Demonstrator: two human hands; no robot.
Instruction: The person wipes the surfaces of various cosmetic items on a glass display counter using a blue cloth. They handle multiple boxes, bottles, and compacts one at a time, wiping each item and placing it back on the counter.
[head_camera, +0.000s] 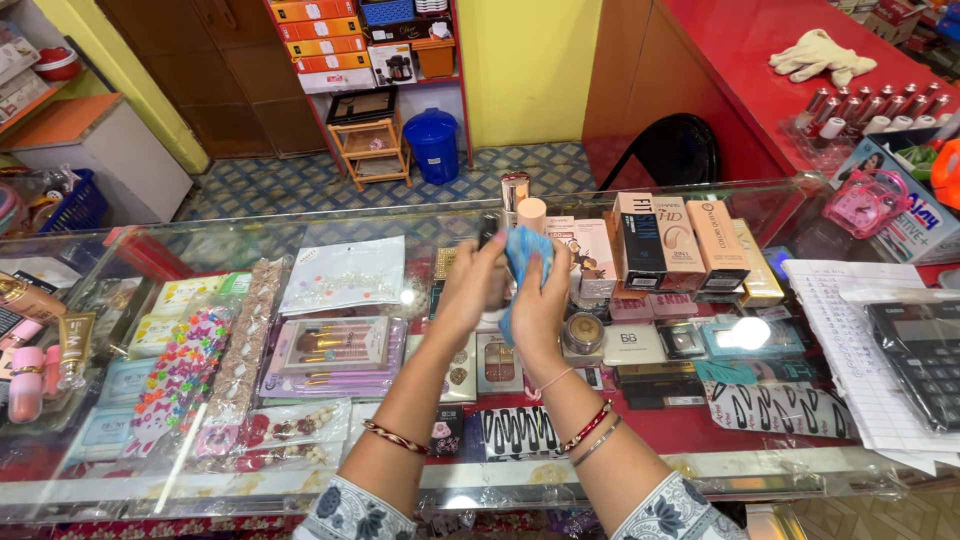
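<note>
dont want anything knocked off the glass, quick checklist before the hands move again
1. Right hand grips the blue cloth: ok.
2. Left hand holds a small dark item: cannot tell what it is, mostly hidden.
3. Tall bottles upright just behind the hands: ok, but close.
4. Boxes standing upright to the right: ok.
5. Calculator lying on the paper sheet, away from both hands: ok.
6. Glass counter intact where visible: ok.
</note>
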